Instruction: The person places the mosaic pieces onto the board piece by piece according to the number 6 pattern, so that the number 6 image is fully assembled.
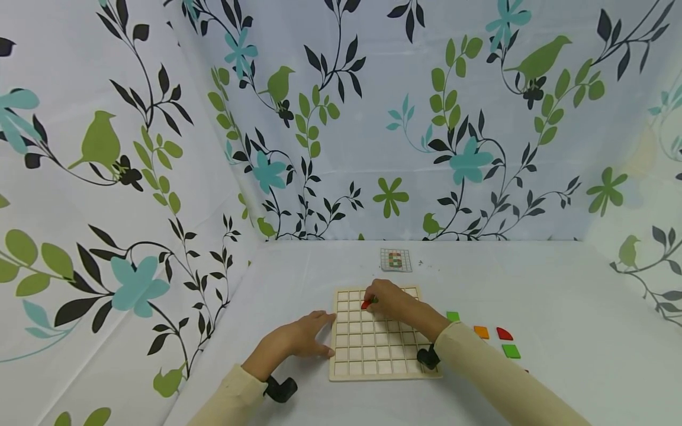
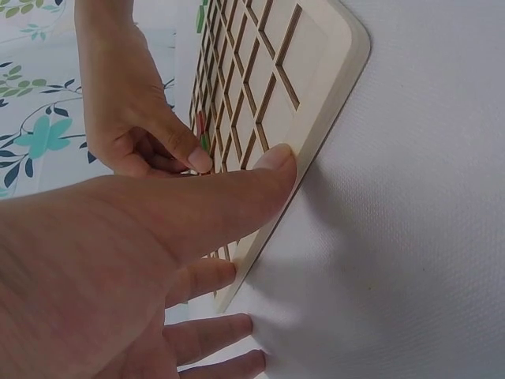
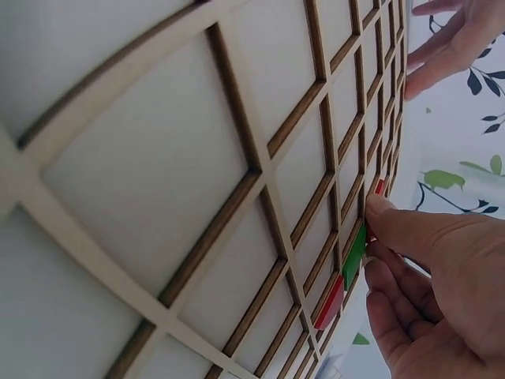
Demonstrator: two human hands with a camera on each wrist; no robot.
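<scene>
A wooden grid board point(image 1: 348, 370) with square cells lies flat on the table. Along its left edge rests my left hand point(image 1: 305, 336); the thumb point(image 2: 272, 170) touches the rim and the other fingers are fairly straight and spread. My right hand point(image 1: 391, 299) is over the upper part of the grid, thumb and fingers pinching a small red tile point(image 3: 379, 188) at a cell. In the right wrist view, a green tile point(image 3: 355, 254) and another red tile point(image 3: 330, 303) sit in neighbouring cells of the same row. The fingers partly cover the pinched tile.
Right of the board lie loose tiles: a green one point(image 1: 453, 316), an orange one point(image 1: 481, 332), a red rounded one point(image 1: 504, 333) and another green one point(image 1: 511, 351). Behind the board is a small printed grid card point(image 1: 396, 260) with coloured squares. A patterned curtain point(image 1: 341, 118) hangs behind.
</scene>
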